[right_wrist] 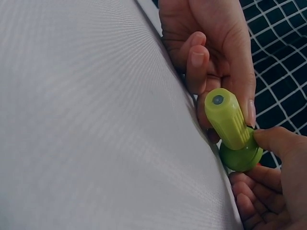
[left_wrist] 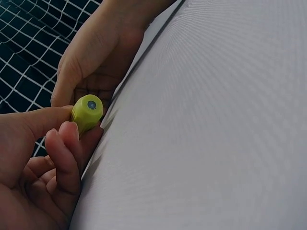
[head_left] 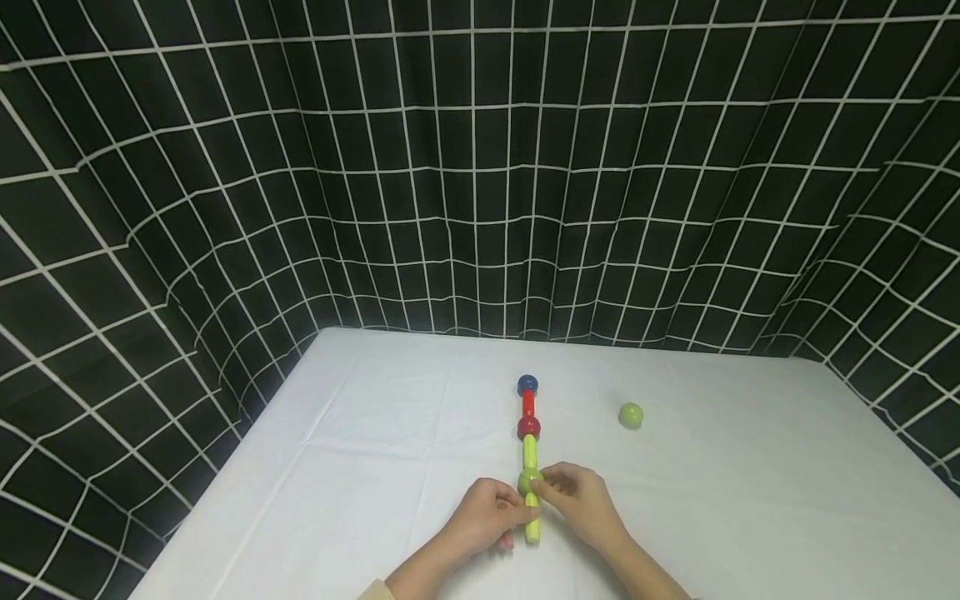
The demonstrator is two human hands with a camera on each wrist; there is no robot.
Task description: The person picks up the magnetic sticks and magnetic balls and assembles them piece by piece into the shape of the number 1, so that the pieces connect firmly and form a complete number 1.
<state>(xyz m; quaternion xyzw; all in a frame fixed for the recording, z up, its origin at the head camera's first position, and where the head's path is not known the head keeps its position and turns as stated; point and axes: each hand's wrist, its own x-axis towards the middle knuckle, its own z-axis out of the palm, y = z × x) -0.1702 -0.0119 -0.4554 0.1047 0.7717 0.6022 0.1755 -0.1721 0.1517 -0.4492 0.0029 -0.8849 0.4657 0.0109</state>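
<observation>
A straight chain of balls and rods lies on the white table, pointing away from me. From far to near it has a blue ball (head_left: 528, 384), a red rod (head_left: 528, 403), a red ball (head_left: 528, 427), a yellow-green rod (head_left: 530, 451), a green ball (head_left: 528, 480) and a second yellow-green rod (head_left: 532, 530). My left hand (head_left: 483, 518) pinches that nearest rod between thumb and fingers. With thumb and fingertips, my right hand (head_left: 581, 502) grips the green ball. In the right wrist view the rod's free end (right_wrist: 217, 100) shows a grey round spot, and its other end meets the ball.
One loose green ball (head_left: 631, 415) sits on the table to the right of the chain. The white tablecloth (head_left: 390, 400) has light creases. Behind and at both sides hangs a black curtain (head_left: 480, 192) with a white grid.
</observation>
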